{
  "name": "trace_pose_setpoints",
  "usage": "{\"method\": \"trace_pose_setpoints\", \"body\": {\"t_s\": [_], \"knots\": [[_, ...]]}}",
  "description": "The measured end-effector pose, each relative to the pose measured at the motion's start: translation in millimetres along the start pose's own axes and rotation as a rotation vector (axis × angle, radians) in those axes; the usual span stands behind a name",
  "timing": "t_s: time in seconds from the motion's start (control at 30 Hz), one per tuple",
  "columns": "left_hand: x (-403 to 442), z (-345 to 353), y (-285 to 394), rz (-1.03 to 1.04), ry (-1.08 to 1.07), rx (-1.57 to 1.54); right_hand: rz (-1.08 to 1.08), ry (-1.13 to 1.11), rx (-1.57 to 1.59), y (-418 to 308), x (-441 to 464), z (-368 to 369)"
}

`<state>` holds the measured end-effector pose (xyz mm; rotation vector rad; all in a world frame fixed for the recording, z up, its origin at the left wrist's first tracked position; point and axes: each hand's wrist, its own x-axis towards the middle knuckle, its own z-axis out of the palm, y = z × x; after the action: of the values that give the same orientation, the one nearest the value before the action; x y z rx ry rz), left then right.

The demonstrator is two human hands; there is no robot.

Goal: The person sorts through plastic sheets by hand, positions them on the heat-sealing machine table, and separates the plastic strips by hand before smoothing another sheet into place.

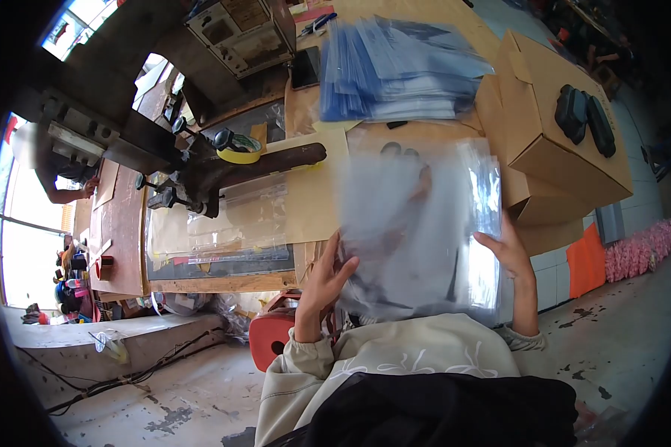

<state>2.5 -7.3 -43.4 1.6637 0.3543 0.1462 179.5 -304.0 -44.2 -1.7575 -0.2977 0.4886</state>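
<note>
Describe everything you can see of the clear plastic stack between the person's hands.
The clear plastic stack is a roughly rectangular bundle of thin, see-through layers, looking greyish and cloudy. Layered edges show unevenly along its right side, with bright glare there; much else is blurred. The left hand is at its left side, the right hand at its right, thumb by the shiny part. It is held in front of the person's pale top. Whether bags or sheets is unclear.

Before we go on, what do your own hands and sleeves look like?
The left hand and right hand are both gloveless. The pale beige sleeves end in gathered cuffs; no cables show on either arm.
</note>
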Motion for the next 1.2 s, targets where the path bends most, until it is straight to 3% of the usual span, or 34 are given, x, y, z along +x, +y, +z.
{"method": "trace_pose_setpoints", "body": {"t_s": [0.03, 0.1, 0.2, 0.27, 0.33, 0.37, 0.47, 0.5, 0.6, 0.63, 0.73, 0.77, 0.87, 0.9, 1.0, 1.07, 1.13, 1.17, 1.2], "knots": [[-6, 0, -3, 0.059, 0.041, 0.226, 0.130, -0.045, 0.094, 3, -4, -4], [-11, 4, 2, 0.179, 0.130, 0.674, 0.122, -0.070, 0.015, -4, -12, -3], [-17, 16, 7, 0.178, 0.222, 0.759, 0.205, -0.169, 0.181, 9, -21, 1], [-14, 2, 9, -0.003, 0.129, 0.454, 0.346, -0.208, 0.398, 15, -22, 8], [-9, -11, 2, -0.063, 0.058, 0.154, 0.368, -0.212, 0.419, 5, -19, 17], [-10, -13, 20, -0.223, 0.042, 0.098, 0.374, -0.211, 0.415, 7, -19, 22], [-16, -22, 10, -0.448, 0.034, -0.375, 0.388, -0.215, 0.434, 6, -22, 25], [-23, -17, 18, -0.435, 0.085, -0.598, 0.411, -0.229, 0.473, 11, -23, 23], [-35, -21, 1, -0.412, -0.021, -0.970, 0.426, -0.269, 0.492, 13, -33, 17], [-42, -27, 3, -0.681, 0.008, -0.881, 0.451, -0.304, 0.480, 12, -38, 13], [-54, -25, 13, -0.774, -0.133, -0.807, 0.493, -0.341, 0.434, 19, -52, 5], [-56, -23, 11, -0.827, -0.082, -0.728, 0.476, -0.319, 0.440, 20, -57, 6], [-52, -34, 4, -0.766, -0.113, -0.371, 0.427, -0.262, 0.447, 10, -59, 10], [-40, -30, 49, -0.876, -0.032, -0.381, 0.434, -0.269, 0.424, -1, -56, 7], [-27, -40, 63, -0.568, -0.136, -0.480, 0.292, -0.206, 0.476, -28, -49, 6], [-24, -39, 78, -0.493, -0.127, -0.641, 0.155, -0.163, 0.565, -32, -46, 5], [-26, -40, 61, -0.500, -0.044, -0.792, 0.335, -0.118, 0.633, -35, -39, 13], [-22, -67, -18, -0.629, -0.223, -0.892, 0.430, -0.092, 0.663, -33, -36, 16], [-25, -61, -18, -0.672, -0.139, -0.931, 0.523, -0.065, 0.691, -29, -35, 20]]}}
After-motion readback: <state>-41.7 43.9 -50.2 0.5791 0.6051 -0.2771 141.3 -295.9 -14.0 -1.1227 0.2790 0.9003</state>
